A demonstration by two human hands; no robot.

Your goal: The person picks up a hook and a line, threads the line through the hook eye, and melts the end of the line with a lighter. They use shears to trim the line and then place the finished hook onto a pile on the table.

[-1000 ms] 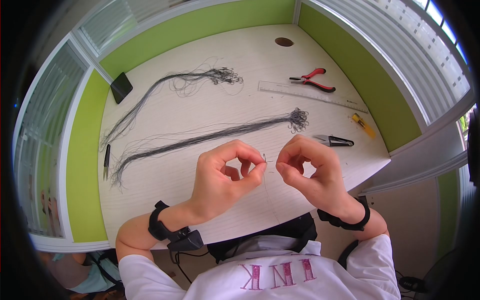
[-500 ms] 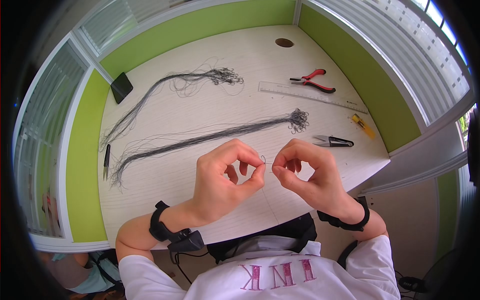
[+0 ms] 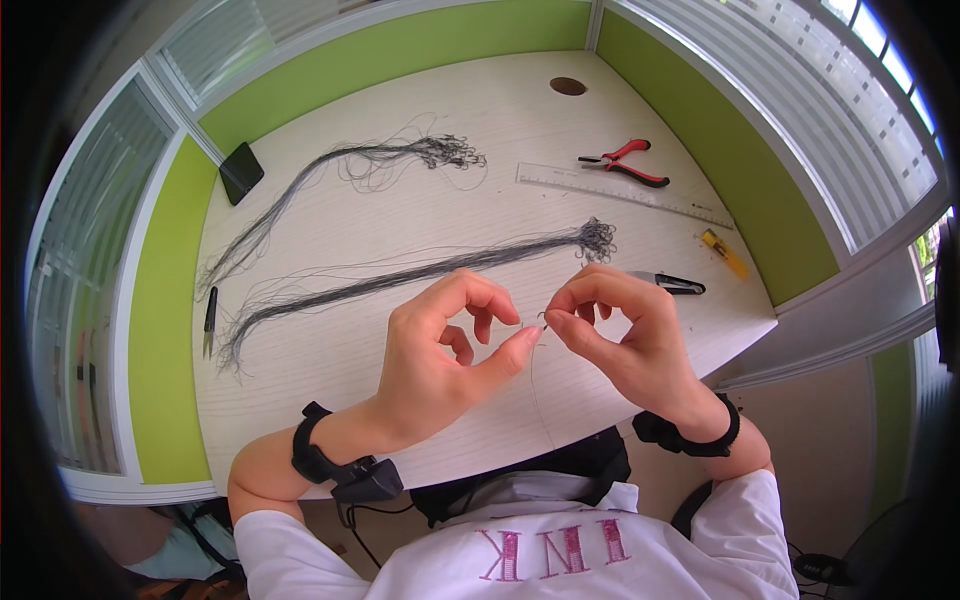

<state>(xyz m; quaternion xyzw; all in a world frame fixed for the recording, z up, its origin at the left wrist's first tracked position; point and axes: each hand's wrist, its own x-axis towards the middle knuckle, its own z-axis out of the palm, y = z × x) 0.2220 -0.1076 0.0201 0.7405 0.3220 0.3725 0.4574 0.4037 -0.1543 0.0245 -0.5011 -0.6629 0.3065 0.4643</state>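
- Pinching a small dark hook (image 3: 541, 316) between thumb and forefinger of the right hand (image 3: 630, 335), above the desk (image 3: 300, 410), toward its near edge.
- Holding thumb and forefinger of the left hand (image 3: 435, 355) parted, thumb tip just beside the hook; cannot tell whether touching it.
- Trailing a thin line (image 3: 536, 390) from the hook toward the near edge.
- Facing a near bundle (image 3: 420, 272) and a far bundle (image 3: 330, 160) of hooked lines, both stretching from the left edge.
- Having red-handled pliers (image 3: 640, 178) and a ruler (image 3: 620, 188) toward the right edge.

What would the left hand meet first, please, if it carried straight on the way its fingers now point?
Probably the small hook pinched in the right hand, just ahead of the left hand, though depth there is hard to judge.
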